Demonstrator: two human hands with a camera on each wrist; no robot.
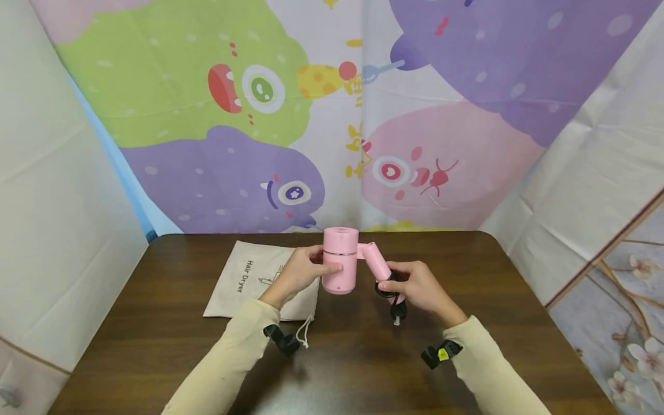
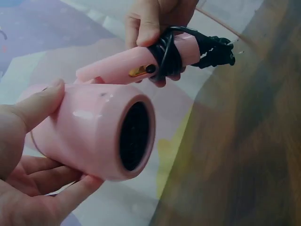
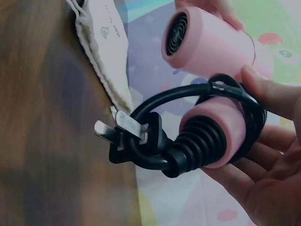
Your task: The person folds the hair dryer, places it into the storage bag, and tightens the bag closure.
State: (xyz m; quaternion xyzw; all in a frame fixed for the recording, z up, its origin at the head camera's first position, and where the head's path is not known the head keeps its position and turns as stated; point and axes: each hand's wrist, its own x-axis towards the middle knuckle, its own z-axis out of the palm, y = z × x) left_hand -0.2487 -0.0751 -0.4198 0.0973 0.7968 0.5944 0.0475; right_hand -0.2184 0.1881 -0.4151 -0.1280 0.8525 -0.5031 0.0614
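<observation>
A pink hair dryer [image 1: 339, 271] is held above the table between both hands, its handle [image 1: 377, 262] angled out from the barrel at a hinge. My left hand [image 1: 298, 274] grips the barrel, thumb on the near side and fingers behind. My right hand [image 1: 417, 288] holds the lower handle, where a black cord [image 3: 169, 96] is wrapped around it. The two-pin plug [image 3: 136, 141] hangs at the handle's end. In the left wrist view a dark round opening [image 2: 135, 136] shows at one barrel end, and a small gold-and-black switch [image 2: 141, 71] sits on the handle.
A cream drawstring bag [image 1: 228, 288] printed "Hair Dryer" lies flat on the brown wooden table [image 1: 353, 369], left of the dryer and partly behind my left hand. Its white cord [image 1: 305, 333] trails toward me. A cartoon-printed curtain [image 1: 332, 127] hangs behind the table's far edge.
</observation>
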